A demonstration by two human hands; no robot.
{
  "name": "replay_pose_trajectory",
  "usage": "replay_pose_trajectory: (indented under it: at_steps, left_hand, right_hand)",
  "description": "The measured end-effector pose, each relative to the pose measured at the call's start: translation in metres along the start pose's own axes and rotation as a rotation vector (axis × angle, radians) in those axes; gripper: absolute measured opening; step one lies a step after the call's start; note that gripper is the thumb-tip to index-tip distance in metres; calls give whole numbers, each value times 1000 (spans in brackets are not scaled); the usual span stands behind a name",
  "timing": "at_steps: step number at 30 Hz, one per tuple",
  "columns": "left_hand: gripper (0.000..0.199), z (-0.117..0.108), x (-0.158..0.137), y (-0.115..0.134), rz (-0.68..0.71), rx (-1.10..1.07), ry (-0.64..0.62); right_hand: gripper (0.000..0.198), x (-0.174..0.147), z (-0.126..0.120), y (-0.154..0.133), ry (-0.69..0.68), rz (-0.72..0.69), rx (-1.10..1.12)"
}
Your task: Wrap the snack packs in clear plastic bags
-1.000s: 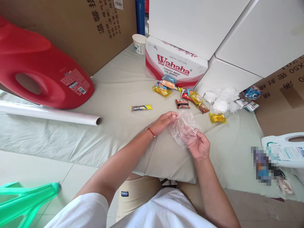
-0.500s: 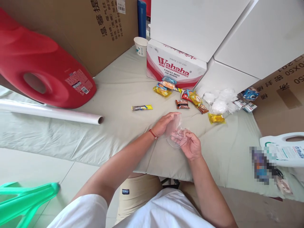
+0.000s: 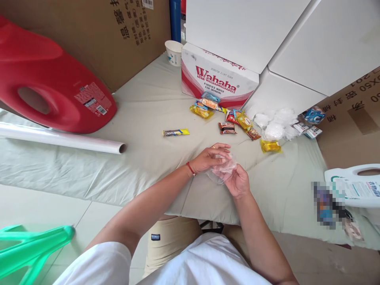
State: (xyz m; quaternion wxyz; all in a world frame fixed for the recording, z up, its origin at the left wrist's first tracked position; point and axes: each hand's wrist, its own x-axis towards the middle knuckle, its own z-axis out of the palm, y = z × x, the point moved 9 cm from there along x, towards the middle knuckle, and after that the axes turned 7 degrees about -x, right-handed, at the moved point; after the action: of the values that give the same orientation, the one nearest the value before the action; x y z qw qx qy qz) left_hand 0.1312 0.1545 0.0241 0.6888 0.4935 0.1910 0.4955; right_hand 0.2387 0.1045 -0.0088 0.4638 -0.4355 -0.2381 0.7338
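A thin piece of clear plastic film (image 3: 219, 174) is bunched up between my two hands above the cloth-covered table; whether it is a bag I cannot tell. My left hand (image 3: 211, 157), with a red cord at its wrist, lies over the film from the left, fingers bent across its top. From the right, my right hand (image 3: 238, 181) grips the film's edge between thumb and fingers, palm turned up. Beyond the hands lie a brown-wrapped snack (image 3: 227, 128) and a yellow snack stick (image 3: 175, 132).
Several wrapped snacks (image 3: 202, 111) lie before a Wahaha carton (image 3: 218, 75). Crumpled clear plastic (image 3: 274, 128) sits right of them. At left are a large red jug (image 3: 59, 91) and a film roll (image 3: 65, 138); at right, a white jug (image 3: 356, 186). A paper cup (image 3: 173, 55) stands behind.
My left hand has turned from flat beside the film to bent over it. The film is more gathered between the hands. My right hand keeps its grip, and the view has shifted slightly.
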Motion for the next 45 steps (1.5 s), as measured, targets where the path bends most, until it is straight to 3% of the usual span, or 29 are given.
replay_pose_trajectory:
  at_steps: [2,5,10,15,21,29,36,42,45]
  left_hand:
    - [24,-8,1,1,5,-65,72]
    - [28,-16,4,2,-14,-64,115]
    - [51,-1,4,-2,-52,51,-22]
    - [44,16,-2,-12,-111,87,-110]
    - [25,12,-4,-5,-64,-51,78]
    - [39,-19,-20,-1,-37,-191,444]
    - [47,-32,-30,-12,-46,25,614]
    - [46,-45,-31,-3,9,136,722]
    - [44,-50,-32,2,14,258,714]
  right_hand:
    - [14,-1,-2,-3,-4,-11,-14]
    - [7,-4,-5,-7,-30,-39,-19]
    - [15,-6,-5,-5,-55,-27,-102]
    - [23,-9,3,-3,-24,20,-177]
    - [32,-15,1,-9,-2,32,-255]
    - [27,-22,-53,-23,183,-74,-154]
    - [27,-31,-82,-42,242,-169,-167]
    - [29,-37,-116,-56,306,-184,-212]
    - [33,-40,-137,-60,372,-171,-260]
